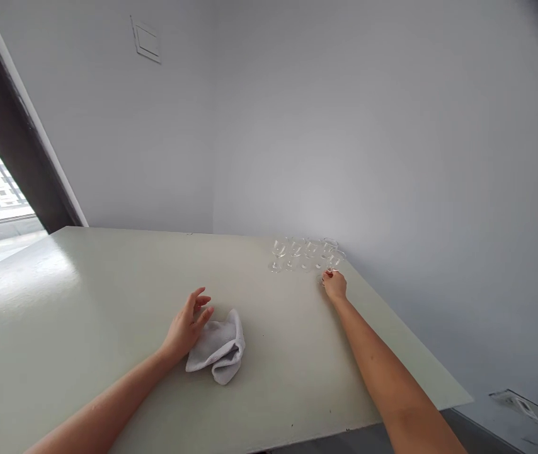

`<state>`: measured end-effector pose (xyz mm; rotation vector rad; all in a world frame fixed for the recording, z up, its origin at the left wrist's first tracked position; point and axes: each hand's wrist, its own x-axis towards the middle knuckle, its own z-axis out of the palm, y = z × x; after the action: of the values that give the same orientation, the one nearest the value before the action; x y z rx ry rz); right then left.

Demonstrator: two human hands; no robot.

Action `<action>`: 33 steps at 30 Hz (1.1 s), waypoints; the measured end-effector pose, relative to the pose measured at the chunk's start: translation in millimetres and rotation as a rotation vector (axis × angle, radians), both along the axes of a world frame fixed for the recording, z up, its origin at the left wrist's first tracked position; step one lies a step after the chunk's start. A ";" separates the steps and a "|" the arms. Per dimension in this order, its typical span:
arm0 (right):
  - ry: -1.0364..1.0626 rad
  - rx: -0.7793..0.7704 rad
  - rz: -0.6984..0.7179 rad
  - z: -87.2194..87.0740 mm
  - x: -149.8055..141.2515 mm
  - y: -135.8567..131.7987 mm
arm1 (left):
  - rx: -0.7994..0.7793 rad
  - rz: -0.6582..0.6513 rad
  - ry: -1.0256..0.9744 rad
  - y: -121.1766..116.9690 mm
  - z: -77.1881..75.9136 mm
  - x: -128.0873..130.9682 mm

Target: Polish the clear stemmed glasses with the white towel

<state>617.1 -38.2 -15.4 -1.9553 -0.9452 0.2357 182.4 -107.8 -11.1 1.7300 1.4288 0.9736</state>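
Note:
A crumpled white cloth lies on the pale table. My left hand rests just left of it with the fingers spread and loosely curled, touching its edge and holding nothing. Several small clear stemmed glasses stand in a cluster at the far right of the table near the wall. My right hand is stretched out to the nearest glass, its fingers pinched round the stem at the base.
The table fills a corner between two grey walls. A window with a dark frame is at the left. The table's right edge drops to a grey floor with a floor plate.

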 end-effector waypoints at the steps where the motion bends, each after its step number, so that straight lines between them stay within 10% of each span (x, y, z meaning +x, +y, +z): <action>1: 0.010 0.008 -0.007 2.5 -1.5 -2.7 | 0.002 -0.003 -0.022 0.9 -1.1 -0.5; 9: 0.115 0.039 -0.005 19.8 -43.6 -61.6 | -0.060 0.003 -0.069 6.6 18.0 -9.5; 15: -0.002 -0.009 0.797 43.6 -182.4 -141.0 | 0.043 -0.615 0.240 -10.5 62.8 -26.2; 20: -0.353 -0.149 0.938 37.0 -255.9 -159.7 | 0.214 -0.766 0.581 -34.0 62.9 -16.8; 25: -0.340 -0.188 0.873 20.8 -256.0 -147.7 | 0.254 -0.726 0.672 -29.6 66.6 -10.2; 33: 0.441 -0.004 0.847 35.0 -237.2 -145.8 | 0.186 -0.580 0.514 -15.1 126.5 29.7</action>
<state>379.8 -184.0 19.6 -1.3096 -1.4019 1.0931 212.2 -122.9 115.4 2.4651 1.0215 0.3649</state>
